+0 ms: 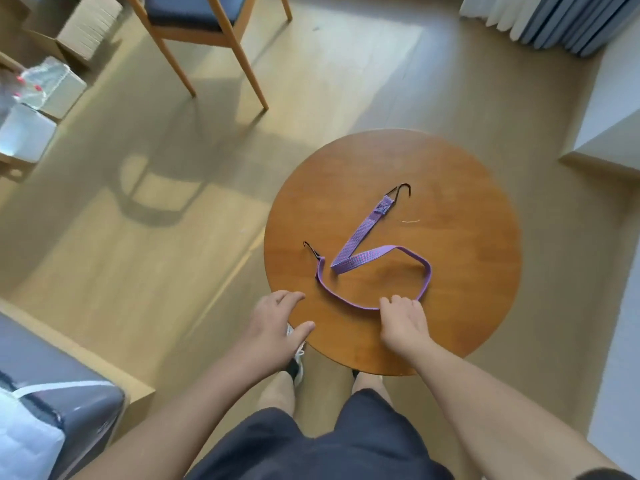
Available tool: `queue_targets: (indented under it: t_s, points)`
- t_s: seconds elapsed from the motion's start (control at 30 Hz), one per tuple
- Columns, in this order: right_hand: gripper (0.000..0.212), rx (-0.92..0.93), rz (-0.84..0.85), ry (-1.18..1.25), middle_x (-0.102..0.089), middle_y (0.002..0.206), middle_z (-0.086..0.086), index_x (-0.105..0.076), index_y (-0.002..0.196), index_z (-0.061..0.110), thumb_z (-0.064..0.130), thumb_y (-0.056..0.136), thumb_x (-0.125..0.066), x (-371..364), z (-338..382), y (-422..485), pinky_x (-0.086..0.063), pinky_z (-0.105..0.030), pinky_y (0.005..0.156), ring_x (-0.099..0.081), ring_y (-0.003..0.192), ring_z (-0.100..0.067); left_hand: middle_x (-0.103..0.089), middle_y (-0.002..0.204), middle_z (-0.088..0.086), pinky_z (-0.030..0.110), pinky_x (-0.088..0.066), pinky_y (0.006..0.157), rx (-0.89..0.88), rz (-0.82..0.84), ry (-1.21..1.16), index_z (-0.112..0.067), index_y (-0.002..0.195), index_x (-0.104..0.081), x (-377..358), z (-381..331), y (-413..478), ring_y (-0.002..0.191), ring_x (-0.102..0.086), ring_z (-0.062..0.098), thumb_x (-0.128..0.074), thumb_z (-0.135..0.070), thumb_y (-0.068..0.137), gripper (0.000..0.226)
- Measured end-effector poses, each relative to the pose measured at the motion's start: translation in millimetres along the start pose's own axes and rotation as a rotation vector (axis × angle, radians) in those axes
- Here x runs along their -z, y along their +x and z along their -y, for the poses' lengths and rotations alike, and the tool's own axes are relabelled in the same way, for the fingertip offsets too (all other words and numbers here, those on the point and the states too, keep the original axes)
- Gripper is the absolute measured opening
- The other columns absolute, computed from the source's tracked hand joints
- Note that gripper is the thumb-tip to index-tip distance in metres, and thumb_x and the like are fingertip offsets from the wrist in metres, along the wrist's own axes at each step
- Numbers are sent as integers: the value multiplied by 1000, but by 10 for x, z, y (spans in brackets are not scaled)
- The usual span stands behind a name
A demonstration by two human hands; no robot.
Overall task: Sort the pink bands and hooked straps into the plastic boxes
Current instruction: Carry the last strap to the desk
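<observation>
Fingers (398, 303) of the right hand (403, 320) curl down over the purple hooked strap (363, 233), grasping it at the near bend of its loop, close to the near edge of the round wooden table (467, 237). The left hand (277, 323) is at the table's near-left rim, its fingers spread and relaxed, holding nothing; whether it touches the wood cannot be told. The two hands are near each other but apart. The strap lies on the tabletop in a loose zigzag. From one black metal hook (401, 190) on the far side it runs toward the person to a sharp fold. It then sweeps right in a loop that passes under the right hand and curves left to the second hook (311, 249) at the table's left edge. A short pale thread (410, 221) lies on the wood just right of the far stretch of strap. Beyond the table stands a wooden chair (194, 15) with a dark seat, and blurred boxes (45, 88) sit at the far left
</observation>
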State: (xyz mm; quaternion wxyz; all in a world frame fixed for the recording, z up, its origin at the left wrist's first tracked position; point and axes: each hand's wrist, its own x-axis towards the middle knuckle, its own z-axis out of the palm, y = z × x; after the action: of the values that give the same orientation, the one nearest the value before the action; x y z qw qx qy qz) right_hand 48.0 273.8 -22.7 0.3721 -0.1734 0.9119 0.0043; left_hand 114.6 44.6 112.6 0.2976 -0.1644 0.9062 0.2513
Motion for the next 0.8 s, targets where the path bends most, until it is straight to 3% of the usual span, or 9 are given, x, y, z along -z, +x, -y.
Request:
queue_targets:
  t_s: [0.13, 0.23, 0.3, 0.4, 0.47, 0.53, 0.6, 0.67, 0.8]
  points:
    - [27, -45, 34, 15, -66, 108, -4, -64, 101, 24, 12, 90, -42, 12, 6, 17, -39, -37, 85, -59, 105, -27, -51, 149, -5, 13, -26, 100, -40, 29, -9, -24, 149, -51, 59, 7, 105, 139, -42, 12, -63, -43, 101, 53]
    - [15, -49, 115, 374, -69, 102, -3, -70, 102, 24, 25, 90, -61, 274, 156, -73, -44, -29, 74, -63, 99, -27, -53, 147, -6, 16, -29, 101, -111, 41, 2, -26, 147, -54, 225, -25, 214, 139, -44, 14, -69, -41, 98, 54]
    - [7, 2, 39, 576, -67, 88, 0, -70, 92, 22, 26, 89, -65, 620, 290, -179, -41, -28, 70, -59, 85, -20, -51, 150, -6, 15, -28, 103, -210, 61, 5, -26, 150, -52, 373, -96, 309, 141, -44, 17, -79, -34, 91, 65]
    - [23, 101, -130, 768, -54, 63, 6, -56, 66, 24, 20, 86, -66, 1339, 451, -442, -36, -30, 60, -45, 57, -5, -27, 165, -13, 17, -19, 120, -433, 93, 14, -31, 162, -30, 642, -308, 438, 157, -20, 10, -90, -24, 78, 103]
    - [23, 145, -166, 907, -58, 62, 9, -57, 66, 28, 18, 86, -65, 1828, 499, -669, -42, -27, 58, -49, 54, -2, -17, 164, -23, 15, -16, 120, -584, 15, -23, -34, 163, -20, 850, -528, 513, 155, -8, 0, -88, -18, 79, 110]
    - [17, 177, -206, 1058, -63, 67, -1, -62, 71, 25, 20, 86, -66, 2240, 508, -908, -46, -31, 59, -55, 58, -11, -40, 158, -21, 14, -27, 113, -710, -136, -131, -30, 158, -40, 1102, -775, 568, 151, -28, -1, -78, -9, 86, 83]
    - [13, 187, -301, 1215, -62, 69, -4, -65, 78, 19, 25, 87, -71, 2547, 486, -1142, -45, -32, 56, -57, 59, -16, -75, 118, -12, 16, -45, 90, -788, -242, -237, -22, 127, -72, 1365, -990, 574, 113, -66, -2, -70, -1, 91, 42]
    - [22, 211, -408, 1317, -63, 71, -9, -64, 83, 11, 29, 85, -77, 2756, 443, -1348, -44, -32, 54, -57, 59, -21, -72, 75, -14, 17, -44, 66, -859, -288, -310, -19, 101, -79, 1589, -1153, 518, 70, -62, -2, -63, 3, 90, 29]
    - [21, 204, -525, 1255, -65, 68, -6, -62, 90, 0, 14, 86, -77, 2854, 335, -1627, -45, -37, 62, -56, 63, -22, -70, 69, -1, 19, -45, 59, -890, -479, -511, -18, 94, -76, 1945, -1367, 413, 63, -59, 12, -60, -5, 91, 21]
